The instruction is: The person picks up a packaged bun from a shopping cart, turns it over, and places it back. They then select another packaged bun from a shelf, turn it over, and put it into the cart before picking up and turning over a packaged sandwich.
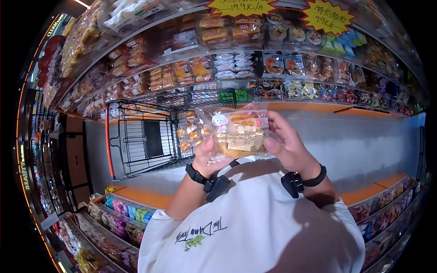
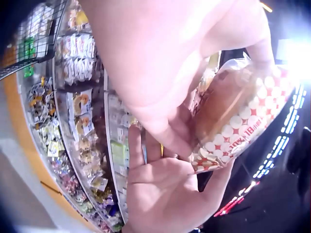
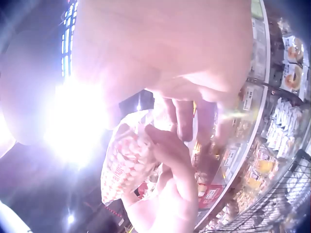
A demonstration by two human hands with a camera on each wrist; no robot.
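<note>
A clear plastic package of bread (image 1: 241,132) with a cartoon figure and a label is held up in front of the white shirt in the head view. The left hand (image 1: 205,154) grips its left end, thumb on the near face. At the right end the right hand (image 1: 289,143) holds it, thumb in front and fingers behind. In the left wrist view the package (image 2: 233,121) shows a brown loaf and a red-and-white patterned side between both hands. Strong glare covers part of the right wrist view, where the patterned side (image 3: 124,165) shows.
A black wire shopping cart (image 1: 152,139) with a red handle stands at the left, with bagged round pastries (image 1: 193,134) at its near end. Shelves of packaged snacks (image 1: 227,66) run across the back. Low bins (image 1: 127,209) flank the person.
</note>
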